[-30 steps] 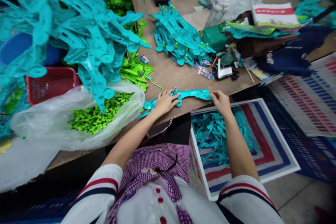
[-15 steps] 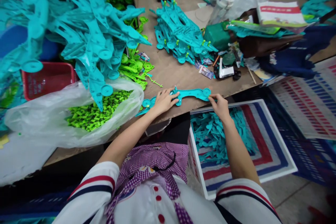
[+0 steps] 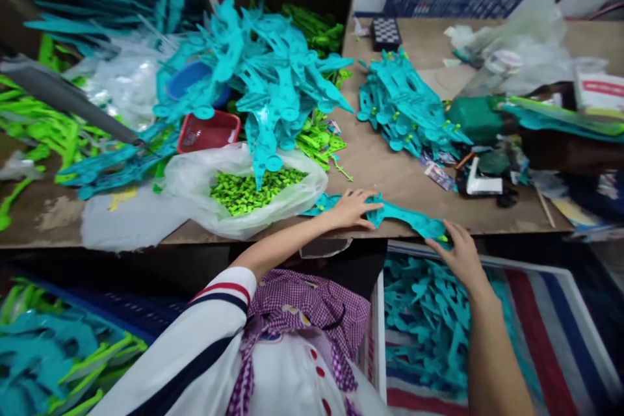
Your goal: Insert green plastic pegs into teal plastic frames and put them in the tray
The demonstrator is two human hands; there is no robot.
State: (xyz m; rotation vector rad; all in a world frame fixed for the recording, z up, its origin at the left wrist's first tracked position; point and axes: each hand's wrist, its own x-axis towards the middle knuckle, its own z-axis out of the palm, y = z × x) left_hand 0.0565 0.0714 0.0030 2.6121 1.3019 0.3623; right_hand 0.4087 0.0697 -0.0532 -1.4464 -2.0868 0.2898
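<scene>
A long teal plastic part (image 3: 404,216) lies along the table's front edge. My left hand (image 3: 351,209) rests over its left half, fingers and thumb gripping it near a raised crosspiece. My right hand (image 3: 458,252) holds the rounded right end between thumb and fingers. A small lime-green peg (image 3: 444,238) shows at that end, by my fingertips. Left of my left hand, a clear plastic bag (image 3: 190,192) stands open, full of small lime-green pegs (image 3: 238,198).
A large heap of teal parts (image 3: 277,71) rises behind the bag beside a red tray (image 3: 207,133). Teal parts with green pegs (image 3: 404,101) are stacked mid-table. Below right stands a striped-lined crate (image 3: 533,331) holding teal parts. A green container (image 3: 475,118) and clutter sit right.
The view has swung left, bringing more of the left table into sight. My right hand has spread more around the part's right end, which now slants toward me. My left hand still grips it.
</scene>
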